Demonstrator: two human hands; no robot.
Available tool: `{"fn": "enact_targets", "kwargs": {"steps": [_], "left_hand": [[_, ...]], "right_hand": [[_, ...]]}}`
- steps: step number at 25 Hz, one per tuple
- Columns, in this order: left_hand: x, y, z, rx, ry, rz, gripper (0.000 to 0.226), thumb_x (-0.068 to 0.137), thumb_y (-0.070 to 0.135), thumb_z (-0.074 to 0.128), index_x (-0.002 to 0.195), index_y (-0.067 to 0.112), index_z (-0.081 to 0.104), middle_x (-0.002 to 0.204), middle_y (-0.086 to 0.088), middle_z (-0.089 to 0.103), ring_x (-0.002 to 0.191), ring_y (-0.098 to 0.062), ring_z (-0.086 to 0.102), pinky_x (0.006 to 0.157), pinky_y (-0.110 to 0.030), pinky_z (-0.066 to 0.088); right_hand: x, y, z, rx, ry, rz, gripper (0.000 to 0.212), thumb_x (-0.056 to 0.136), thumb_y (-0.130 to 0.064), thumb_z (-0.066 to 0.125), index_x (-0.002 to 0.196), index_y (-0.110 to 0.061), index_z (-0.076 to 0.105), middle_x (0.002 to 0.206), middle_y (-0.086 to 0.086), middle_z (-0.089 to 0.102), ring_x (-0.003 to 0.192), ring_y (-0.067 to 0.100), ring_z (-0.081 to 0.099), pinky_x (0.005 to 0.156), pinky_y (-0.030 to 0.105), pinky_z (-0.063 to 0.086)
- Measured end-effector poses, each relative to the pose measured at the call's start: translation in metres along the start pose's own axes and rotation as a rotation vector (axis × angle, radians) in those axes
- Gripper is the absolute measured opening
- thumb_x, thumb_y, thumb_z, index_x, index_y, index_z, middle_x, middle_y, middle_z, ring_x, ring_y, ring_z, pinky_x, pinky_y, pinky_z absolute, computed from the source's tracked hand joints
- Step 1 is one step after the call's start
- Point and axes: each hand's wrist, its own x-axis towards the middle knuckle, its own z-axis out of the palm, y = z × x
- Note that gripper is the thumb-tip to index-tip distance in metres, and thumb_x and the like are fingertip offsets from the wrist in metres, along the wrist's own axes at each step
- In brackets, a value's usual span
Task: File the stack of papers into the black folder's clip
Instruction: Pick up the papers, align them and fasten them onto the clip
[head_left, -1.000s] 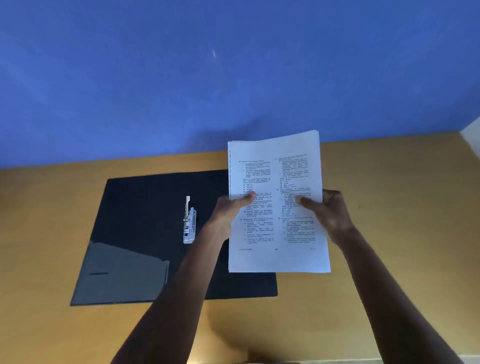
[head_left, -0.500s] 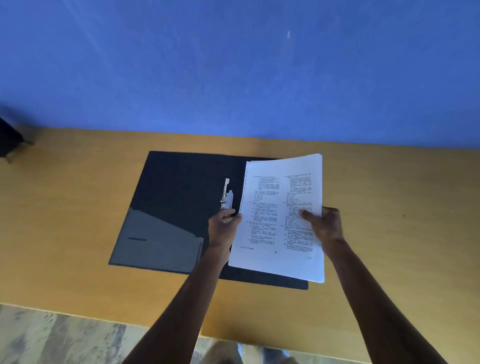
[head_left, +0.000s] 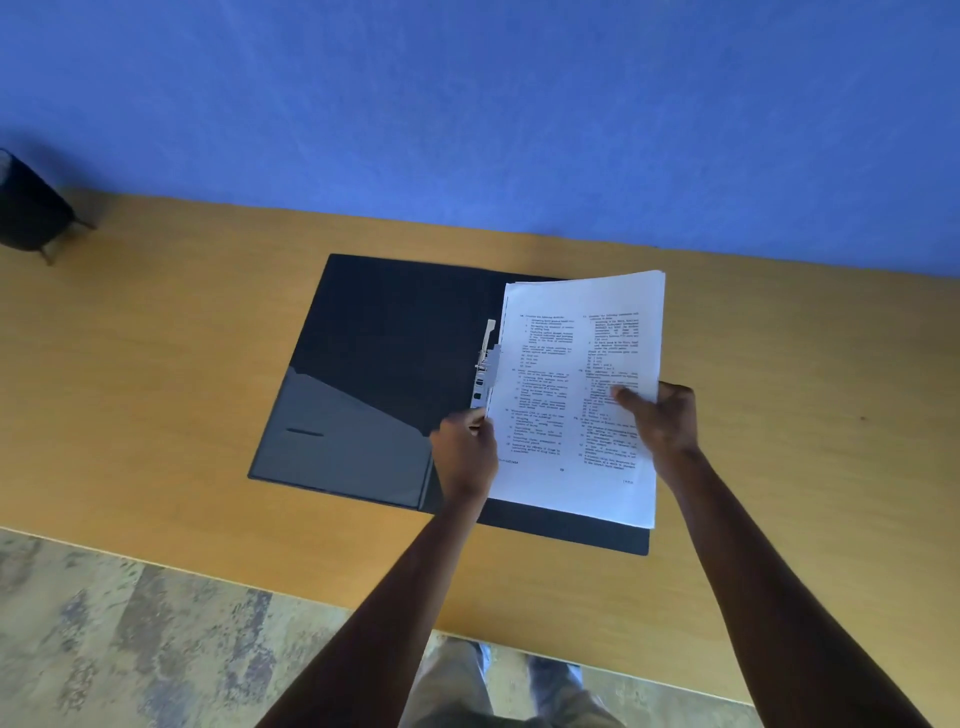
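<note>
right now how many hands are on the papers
2. The left hand pinches the papers' left edge just below the clip; the right hand grips the right edge, thumb on top. Its other fingers are hidden beneath.

left grip (head_left: 464, 451) closed, right grip (head_left: 663, 422) closed

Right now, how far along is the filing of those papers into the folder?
Done: the black folder lies open on the table, its clip exposed at the spine. In hand: both the left hand and right hand hold the stack of papers, its left edge right at the clip. Left: seating the stack under the clip and fastening it; I can't tell if the edge is under it yet.
</note>
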Motion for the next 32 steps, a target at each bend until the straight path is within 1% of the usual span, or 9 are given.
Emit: {"fn": "enact_targets", "kwargs": {"steps": [4, 7, 9, 11, 19, 24, 27, 29, 32], "left_hand": [[0.001, 0.002, -0.005, 0.075, 0.015, 0.025, 0.041, 0.087, 0.0, 0.051, 0.057, 0.012, 0.027, 0.049, -0.001, 0.024, 0.051, -0.015, 0.017, 0.052, -0.026, 0.015], [0.0, 0.0, -0.004, 0.162, 0.01, -0.003, 0.036, 0.091, 0.006, 0.053, 0.058, 0.009, 0.038, 0.057, -0.004, 0.041, 0.051, -0.015, 0.033, 0.051, -0.027, 0.025], [-0.001, -0.002, -0.002, 0.221, 0.011, 0.003, 0.024, 0.093, 0.009, 0.054, 0.071, 0.002, 0.057, 0.078, -0.009, 0.057, 0.069, -0.021, 0.051, 0.057, -0.029, 0.036], [-0.003, -0.003, -0.001, 0.259, 0.011, 0.018, 0.019, 0.094, 0.011, 0.056, 0.08, 0.001, 0.063, 0.091, -0.011, 0.058, 0.082, -0.024, 0.055, 0.062, -0.03, 0.04], [-0.001, -0.01, -0.003, 0.269, 0.022, 0.055, 0.02, 0.095, 0.015, 0.058, 0.087, 0.001, 0.071, 0.087, -0.012, 0.066, 0.078, -0.025, 0.063, 0.063, -0.026, 0.042], [0.001, -0.01, -0.002, 0.246, 0.026, 0.042, 0.021, 0.096, 0.017, 0.059, 0.091, 0.003, 0.073, 0.088, -0.011, 0.071, 0.077, -0.022, 0.066, 0.064, -0.025, 0.045], [0.002, -0.011, -0.004, 0.245, 0.007, 0.049, 0.023, 0.097, 0.018, 0.057, 0.09, 0.004, 0.074, 0.087, -0.01, 0.073, 0.073, -0.023, 0.066, 0.065, -0.025, 0.044], [0.003, -0.01, -0.005, 0.25, -0.009, 0.035, 0.025, 0.096, 0.018, 0.057, 0.083, 0.003, 0.071, 0.082, -0.01, 0.072, 0.066, -0.022, 0.062, 0.06, -0.023, 0.042], [0.005, -0.009, -0.007, 0.252, -0.019, 0.016, 0.028, 0.095, 0.017, 0.056, 0.071, 0.003, 0.065, 0.071, -0.01, 0.069, 0.057, -0.022, 0.057, 0.048, -0.021, 0.034]], "right_hand": [[-0.002, 0.001, 0.005, -0.015, -0.012, 0.007, 0.02, 0.084, -0.01, 0.078, 0.103, -0.004, 0.076, 0.092, 0.007, 0.076, 0.058, 0.001, 0.072, 0.048, 0.015, 0.053], [-0.003, 0.001, 0.007, -0.028, -0.015, 0.023, 0.02, 0.085, -0.011, 0.077, 0.105, -0.006, 0.076, 0.095, 0.006, 0.076, 0.067, 0.009, 0.073, 0.049, 0.016, 0.054], [-0.005, 0.0, 0.008, -0.063, -0.014, 0.019, 0.02, 0.085, -0.012, 0.077, 0.105, -0.006, 0.076, 0.096, 0.007, 0.075, 0.07, 0.012, 0.072, 0.048, 0.016, 0.053], [-0.004, 0.0, 0.009, -0.114, -0.011, -0.002, 0.02, 0.085, -0.012, 0.076, 0.105, -0.005, 0.076, 0.097, 0.008, 0.075, 0.069, 0.012, 0.071, 0.047, 0.014, 0.052], [-0.002, -0.011, 0.003, -0.276, -0.051, 0.052, 0.025, 0.084, -0.017, 0.076, 0.108, -0.007, 0.075, 0.103, 0.009, 0.076, 0.086, 0.028, 0.073, 0.07, 0.03, 0.056], [-0.003, -0.026, 0.0, -0.745, 0.349, -0.435, 0.035, 0.094, -0.015, 0.062, 0.118, 0.01, 0.059, 0.116, 0.03, 0.062, 0.103, 0.047, 0.062, 0.085, 0.049, 0.053], [-0.009, -0.024, 0.032, -0.833, 0.218, -0.611, 0.044, 0.099, -0.018, 0.056, 0.129, 0.014, 0.054, 0.134, 0.035, 0.055, 0.127, 0.048, 0.052, 0.105, 0.053, 0.046], [-0.012, -0.015, 0.056, -0.909, 0.045, -0.571, 0.054, 0.104, -0.027, 0.046, 0.144, 0.01, 0.041, 0.153, 0.029, 0.038, 0.146, 0.04, 0.033, 0.121, 0.049, 0.028], [-0.012, 0.006, 0.08, -1.025, -0.071, -0.554, 0.061, 0.107, -0.035, 0.031, 0.154, 0.003, 0.021, 0.164, 0.02, 0.016, 0.154, 0.032, 0.012, 0.126, 0.041, 0.01]]}}
